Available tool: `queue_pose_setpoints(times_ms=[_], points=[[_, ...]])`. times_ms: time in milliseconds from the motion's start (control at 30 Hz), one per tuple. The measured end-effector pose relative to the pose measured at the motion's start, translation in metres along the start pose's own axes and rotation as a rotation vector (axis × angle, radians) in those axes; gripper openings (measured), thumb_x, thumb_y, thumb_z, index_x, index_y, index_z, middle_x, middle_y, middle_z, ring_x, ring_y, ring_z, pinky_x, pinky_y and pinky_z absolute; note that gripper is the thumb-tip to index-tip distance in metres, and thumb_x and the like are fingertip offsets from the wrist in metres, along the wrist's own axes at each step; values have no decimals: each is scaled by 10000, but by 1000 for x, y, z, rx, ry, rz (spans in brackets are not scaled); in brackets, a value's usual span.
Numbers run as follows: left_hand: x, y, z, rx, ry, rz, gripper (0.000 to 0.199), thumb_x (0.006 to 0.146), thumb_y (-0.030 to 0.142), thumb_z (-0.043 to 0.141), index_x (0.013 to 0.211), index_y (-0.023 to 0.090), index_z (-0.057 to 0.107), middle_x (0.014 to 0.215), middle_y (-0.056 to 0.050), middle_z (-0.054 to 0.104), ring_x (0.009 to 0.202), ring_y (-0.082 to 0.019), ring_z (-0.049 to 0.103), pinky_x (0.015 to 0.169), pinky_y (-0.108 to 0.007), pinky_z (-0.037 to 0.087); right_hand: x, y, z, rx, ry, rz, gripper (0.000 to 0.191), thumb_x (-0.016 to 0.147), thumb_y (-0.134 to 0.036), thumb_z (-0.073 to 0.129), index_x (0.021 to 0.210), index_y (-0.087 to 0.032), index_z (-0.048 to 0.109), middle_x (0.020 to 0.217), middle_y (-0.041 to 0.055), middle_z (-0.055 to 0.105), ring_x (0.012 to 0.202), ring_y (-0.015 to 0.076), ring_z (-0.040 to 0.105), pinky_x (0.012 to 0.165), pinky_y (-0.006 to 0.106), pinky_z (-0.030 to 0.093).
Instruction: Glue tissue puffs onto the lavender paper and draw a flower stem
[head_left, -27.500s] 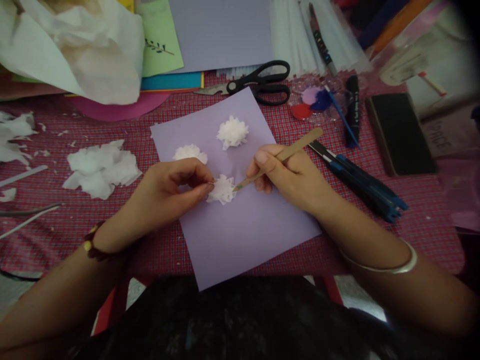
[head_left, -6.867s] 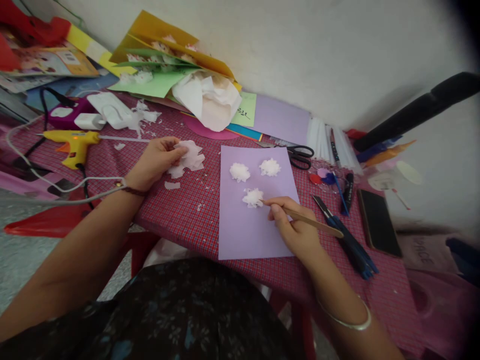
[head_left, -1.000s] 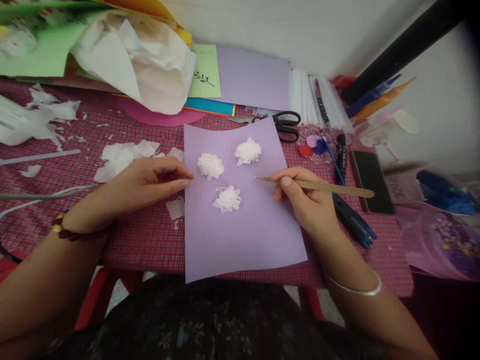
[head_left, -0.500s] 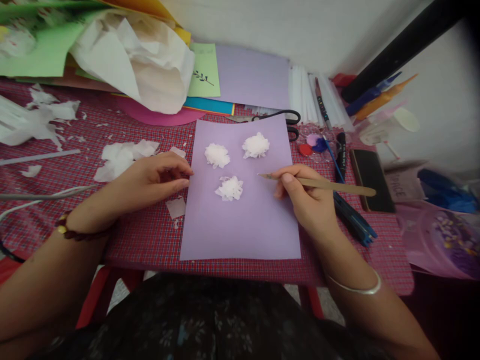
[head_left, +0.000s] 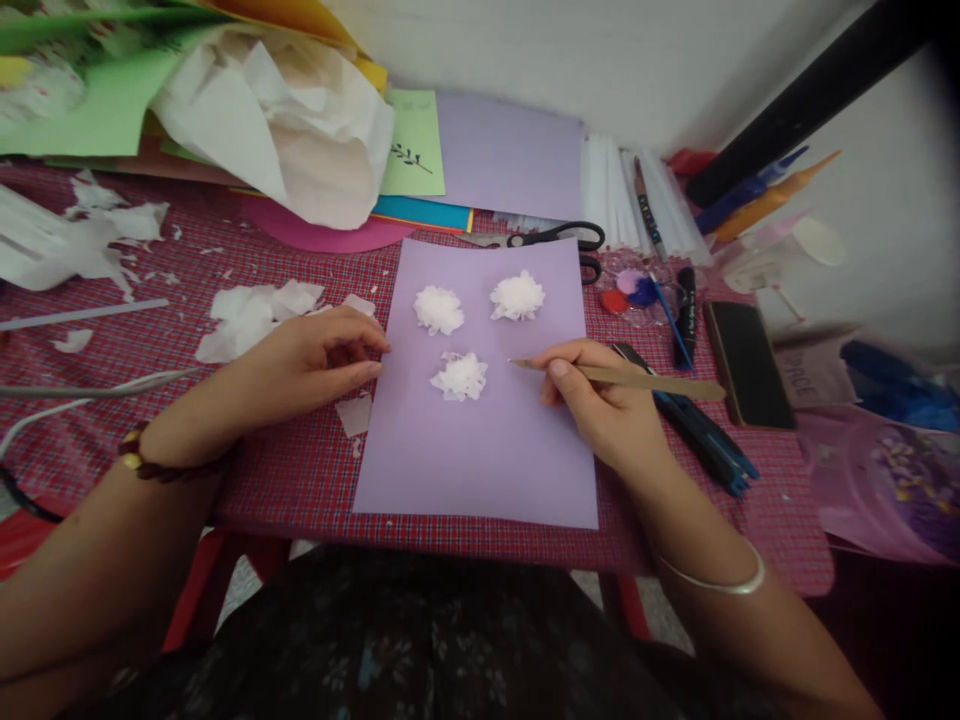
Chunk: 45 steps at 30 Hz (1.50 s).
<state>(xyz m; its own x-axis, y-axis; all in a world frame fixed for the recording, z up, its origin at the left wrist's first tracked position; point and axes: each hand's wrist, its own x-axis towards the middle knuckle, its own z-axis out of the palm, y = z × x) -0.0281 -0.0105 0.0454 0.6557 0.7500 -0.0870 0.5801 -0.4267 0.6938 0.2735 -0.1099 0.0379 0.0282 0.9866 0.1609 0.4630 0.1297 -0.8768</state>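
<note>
1. Scraps of white tissue (head_left: 139,222) lie scattered at the far left of the red checked tablecloth (head_left: 277,500).
2. White tissue layers (head_left: 244,318) lie just beyond the left hand (head_left: 319,360), which partly hides them. Its thumb and loosely curled fingers stand apart, gripping nothing that shows. The fingertips reach the left edge of a lilac sheet (head_left: 480,460); whether they touch it, I cannot tell.
3. That sheet lies on the cloth, bearing three ruffled white flowers: the upper-left flower (head_left: 439,310), the lower flower (head_left: 460,378) and the upper-right flower (head_left: 517,297).
4. Black-handled scissors (head_left: 536,238) lie partly covered by the sheet's upper right corner.
5. The right hand (head_left: 604,400) grips a wooden stick (head_left: 660,381) like a pen, tip over the sheet.
6. A blue cutter (head_left: 709,445) lies beside that hand, near a dark phone (head_left: 751,365).
</note>
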Motion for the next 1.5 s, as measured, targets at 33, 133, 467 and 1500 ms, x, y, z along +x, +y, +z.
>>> queue_pose_setpoints(times_ms=[33, 133, 467, 1500], points=[[0, 0, 0, -4, -2, 8, 280, 862, 441, 565, 960, 193, 648, 1059, -61, 675, 949, -196, 620, 828, -317, 520, 0, 0, 0, -3, 0, -4, 167, 938, -268, 543, 925, -222, 703, 635, -18, 637, 592, 125, 584, 558, 263, 455], [0, 0, -1, 0, -13, 30, 246, 868, 412, 568, 958, 197, 647, 1068, -58, 664, 966, -194, 616, 860, -327, 516, -1, 0, 0, 9, 4, -17, 161, 938, -259, 545, 917, -220, 700, 623, -25, 633, 584, 117, 585, 550, 251, 451], [1, -1, -3, 88, -34, 81, 246, 880, 393, 542, 951, 188, 657, 1069, -71, 654, 979, -197, 605, 893, -342, 499, -1, -1, 1, -32, -31, -55, 165, 941, -263, 541, 937, -215, 698, 644, -22, 639, 576, 112, 581, 524, 245, 434], [-2, 1, 1, 277, -41, 100, 302, 900, 421, 466, 1006, 205, 649, 1073, -76, 636, 1006, -225, 594, 959, -371, 466, -7, -6, 2, -179, -89, -153, 167, 953, -261, 524, 980, -250, 689, 723, -15, 675, 625, 127, 617, 606, 282, 484]])
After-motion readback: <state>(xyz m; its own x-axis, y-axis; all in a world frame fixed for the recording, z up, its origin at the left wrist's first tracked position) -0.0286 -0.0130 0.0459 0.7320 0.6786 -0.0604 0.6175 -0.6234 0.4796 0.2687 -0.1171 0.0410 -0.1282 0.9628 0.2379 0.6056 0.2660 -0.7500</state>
